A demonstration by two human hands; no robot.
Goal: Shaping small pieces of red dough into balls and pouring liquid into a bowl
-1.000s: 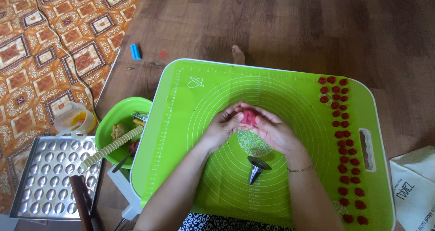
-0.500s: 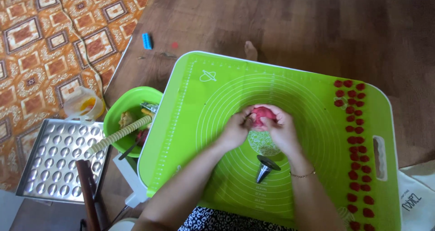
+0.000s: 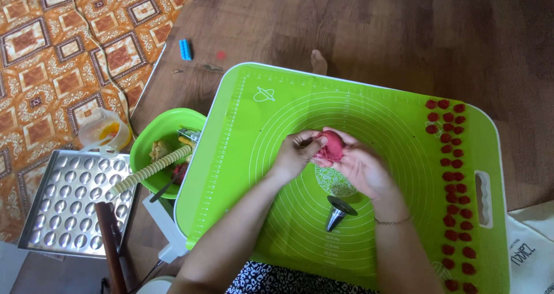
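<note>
Both hands have barely shifted since 0.5 s ago, still cupped together over the middle of the green mat. Left hand pinches and right hand cradles 1 red dough lump, fingers curled around it. Near them lies 1 metal cone; small red pieces line the mat's right edge.

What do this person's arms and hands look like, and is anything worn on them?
Both forearms are bare, with no sleeves and no gloves. The left hand shows no ring or band that I can make out. Just below the right hand, a thin bracelet circles the wrist like a fine chain. At the bottom edge, a black-and-white spotted garment shows between the arms.
</note>
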